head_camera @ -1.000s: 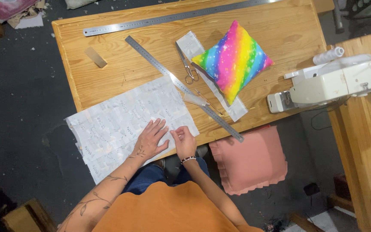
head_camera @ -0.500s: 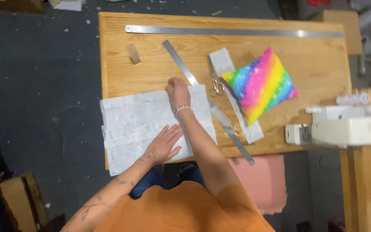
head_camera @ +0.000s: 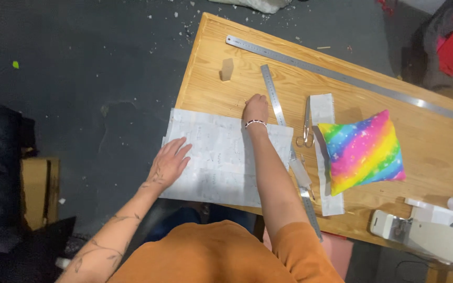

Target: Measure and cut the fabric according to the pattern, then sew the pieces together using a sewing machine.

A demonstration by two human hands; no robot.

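Note:
A pale printed fabric sheet [head_camera: 216, 173] lies on the near left part of the wooden table [head_camera: 425, 152] and hangs over its left edge. My left hand [head_camera: 170, 160] rests flat on the sheet's left side, fingers spread. My right hand [head_camera: 256, 109] reaches past the sheet's far edge, with its fingers curled down onto the bare wood beside a short steel ruler [head_camera: 273, 97]. Whether it holds anything small is hidden. A beaded bracelet sits on that wrist.
Scissors [head_camera: 305, 124], a white fabric strip [head_camera: 323, 108] and a rainbow cushion [head_camera: 363, 151] lie right of the ruler. A long steel ruler [head_camera: 352, 79] runs along the far edge, near a small tan block [head_camera: 227, 69]. A white sewing machine [head_camera: 432, 238] stands at the near right.
My right hand has moved from the sheet's near edge, across it, to the wood beyond its far edge. My left hand stayed flat on the sheet. The camera view shifted.

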